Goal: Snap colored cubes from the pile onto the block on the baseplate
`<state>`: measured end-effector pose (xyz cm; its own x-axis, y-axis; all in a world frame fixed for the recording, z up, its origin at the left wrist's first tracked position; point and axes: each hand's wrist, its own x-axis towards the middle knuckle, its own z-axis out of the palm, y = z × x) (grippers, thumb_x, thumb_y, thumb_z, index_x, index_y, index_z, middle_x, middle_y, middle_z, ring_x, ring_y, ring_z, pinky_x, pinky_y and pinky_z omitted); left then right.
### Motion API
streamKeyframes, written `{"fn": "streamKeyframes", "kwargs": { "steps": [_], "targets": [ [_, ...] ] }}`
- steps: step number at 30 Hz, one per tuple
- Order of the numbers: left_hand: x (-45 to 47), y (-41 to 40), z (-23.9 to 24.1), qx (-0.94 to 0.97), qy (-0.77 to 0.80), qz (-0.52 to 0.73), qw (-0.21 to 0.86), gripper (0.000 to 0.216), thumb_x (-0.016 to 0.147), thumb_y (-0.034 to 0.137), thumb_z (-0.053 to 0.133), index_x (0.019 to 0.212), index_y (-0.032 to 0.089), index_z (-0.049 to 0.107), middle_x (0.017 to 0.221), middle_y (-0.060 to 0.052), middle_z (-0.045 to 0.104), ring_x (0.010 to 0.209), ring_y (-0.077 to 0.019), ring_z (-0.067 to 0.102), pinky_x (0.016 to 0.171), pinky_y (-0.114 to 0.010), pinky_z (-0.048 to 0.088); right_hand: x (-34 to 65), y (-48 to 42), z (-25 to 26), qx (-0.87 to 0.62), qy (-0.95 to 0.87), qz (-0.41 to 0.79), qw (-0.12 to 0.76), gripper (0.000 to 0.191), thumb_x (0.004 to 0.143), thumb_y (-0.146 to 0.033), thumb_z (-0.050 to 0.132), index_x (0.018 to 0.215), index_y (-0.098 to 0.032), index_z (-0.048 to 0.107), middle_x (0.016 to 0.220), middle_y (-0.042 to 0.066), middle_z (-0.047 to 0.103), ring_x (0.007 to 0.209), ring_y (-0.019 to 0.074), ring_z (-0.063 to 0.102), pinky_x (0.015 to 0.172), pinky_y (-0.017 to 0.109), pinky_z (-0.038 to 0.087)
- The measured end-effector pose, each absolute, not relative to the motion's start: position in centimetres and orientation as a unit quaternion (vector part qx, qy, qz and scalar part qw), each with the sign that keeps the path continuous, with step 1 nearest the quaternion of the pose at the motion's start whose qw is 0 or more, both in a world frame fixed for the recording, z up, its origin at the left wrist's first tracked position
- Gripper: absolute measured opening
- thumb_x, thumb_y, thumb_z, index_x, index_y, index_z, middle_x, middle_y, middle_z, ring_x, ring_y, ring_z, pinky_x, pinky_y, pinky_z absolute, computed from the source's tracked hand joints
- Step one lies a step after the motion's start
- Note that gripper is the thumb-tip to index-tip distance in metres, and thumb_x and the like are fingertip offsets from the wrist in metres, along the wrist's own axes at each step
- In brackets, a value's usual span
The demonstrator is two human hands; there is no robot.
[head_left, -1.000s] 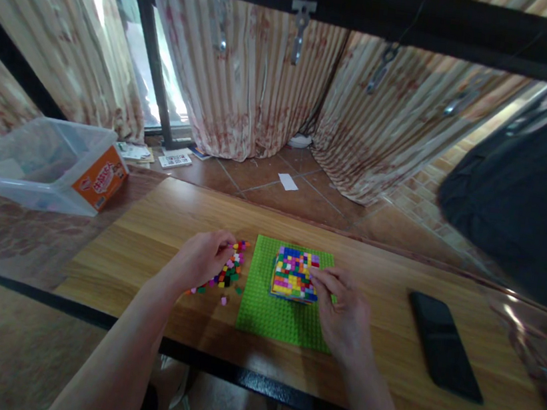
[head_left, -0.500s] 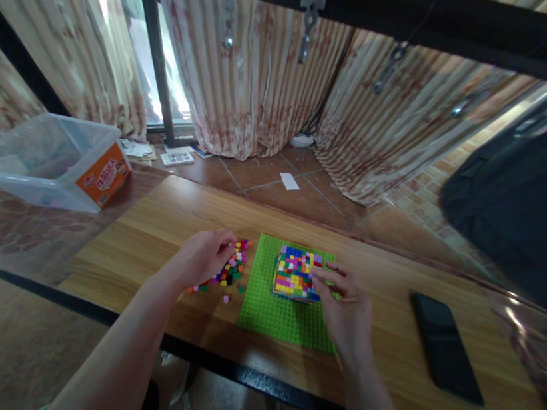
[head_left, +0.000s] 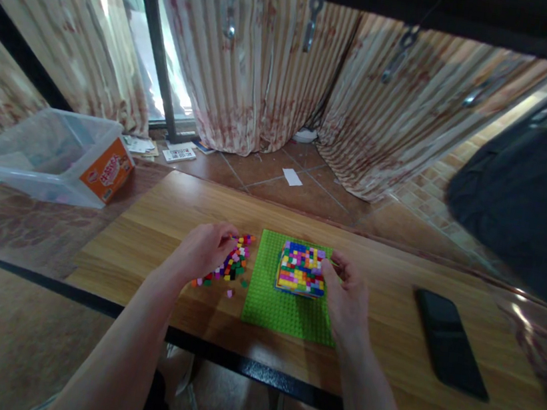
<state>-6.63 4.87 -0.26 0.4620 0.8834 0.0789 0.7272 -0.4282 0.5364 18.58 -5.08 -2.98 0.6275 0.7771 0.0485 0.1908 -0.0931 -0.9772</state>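
The fingers of the right hand (head_left: 346, 294) seem to be standing spread, the stack (head_left: 298, 277) sitting by the thumb; uneven pressure risks loosening its top. Whether the left hand (head_left: 203, 247) is pinching anything is unclear; bricks (head_left: 234, 266) are lying beside its fingers, risking scatter if brushed.

Left hand (head_left: 203, 249), right hand (head_left: 349, 301) bare (forearms (head_left: 139, 325) too); dark clothing (head_left: 160, 406) on legs.

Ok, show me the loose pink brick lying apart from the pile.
The pink brick alone on the bare tabletop, nearer the wearer than the pile; other visible loose pinks lie close among bricks.
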Motion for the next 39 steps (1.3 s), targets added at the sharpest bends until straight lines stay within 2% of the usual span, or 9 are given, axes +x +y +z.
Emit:
{"fn": "streamKeyframes", "kwargs": {
  "steps": [10, 16, 19, 27, 32, 39],
  "targets": [
    [-6.3, 4.6, 0.2, 0.813, 0.520, 0.156, 0.211, 0.021, 0.090, 0.023, 0.051, 0.096, 0.017, 0.070, 0.091, -0.007, 0.074, 0.081, -0.0194, 0.067, 0.073, -0.030, 0.048, 18.3, -4.9, -3.3, -0.708, -0.392, 0.232, 0.539, 0.054, 0.080, -0.050, 0.064, 0.120, -0.015, 0.063, 0.111, 0.015, 0.069, 0.095, 0.0235, 0.066, 0.078, 0.041, 0.056],
    [-6.2, 4.6, -0.1, 0.816, 0.514, 0.161, 0.210, 0.023, 0.088, 0.017, 0.052, 0.101, 0.016, 0.071, 0.101, -0.009, 0.074, 0.094, -0.0221, 0.067, 0.085, -0.033, 0.050, 18.2, -5.1, -3.4, -0.708, -0.413, 0.228, 0.525, 0.051, 0.083, -0.049, 0.061, 0.121, -0.015, 0.063, 0.111, 0.014, 0.070, 0.095, 0.0236, 0.067, 0.084, 0.043, 0.055],
    [-6.2, 4.5, -0.1, 0.826, 0.499, 0.154, 0.210, 0.022, 0.085, 0.015, 0.054, 0.096, 0.018, 0.073, 0.103, -0.008, 0.073, 0.098, -0.0218, 0.066, 0.088, -0.033, 0.049, 18.1, -5.1, -3.5, -0.707, -0.418, 0.228, 0.523, 0.051, 0.084, -0.048, 0.060, 0.122, -0.015, 0.062, 0.113, 0.015, 0.069, 0.098, 0.0244, 0.066, 0.089, 0.046, 0.053],
    [-5.9, 3.7, 0.3, 0.870, 0.420, 0.076, 0.245, 0.019, 0.077, 0.011, 0.060, 0.080, 0.022, 0.076, 0.087, -0.002, 0.073, 0.083, -0.0187, 0.066, 0.078, -0.030, 0.048, 18.1, -5.0, -3.6, -0.699, -0.402, 0.243, 0.539, 0.052, 0.082, -0.049, 0.061, 0.123, -0.017, 0.062, 0.116, 0.014, 0.069, 0.101, 0.0244, 0.065, 0.093, 0.047, 0.051],
    [-5.6, 3.2, 0.5, 0.884, 0.419, 0.050, 0.202, 0.012, 0.073, 0.017, 0.066, 0.077, 0.023, 0.075, 0.083, -0.003, 0.073, 0.083, -0.0217, 0.066, 0.076, -0.032, 0.048, 18.1, -5.1, -3.8, -0.695, -0.383, 0.252, 0.554, 0.054, 0.083, -0.056, 0.059, 0.121, -0.018, 0.063, 0.113, 0.012, 0.069, 0.098, 0.0238, 0.065, 0.090, 0.046, 0.051],
    [-4.6, 2.6, 1.1, 0.884, 0.439, 0.019, 0.158, 0.016, 0.073, 0.015, 0.062, 0.074, 0.024, 0.076, 0.083, -0.006, 0.074, 0.088, -0.0249, 0.066, 0.080, -0.036, 0.049, 17.8, -5.0, -2.6, -0.715, -0.370, 0.179, 0.566, 0.055, 0.087, -0.060, 0.051, 0.113, -0.015, 0.067, 0.104, 0.012, 0.072, 0.088, 0.0226, 0.066, 0.082, 0.042, 0.051]
  ]
}}
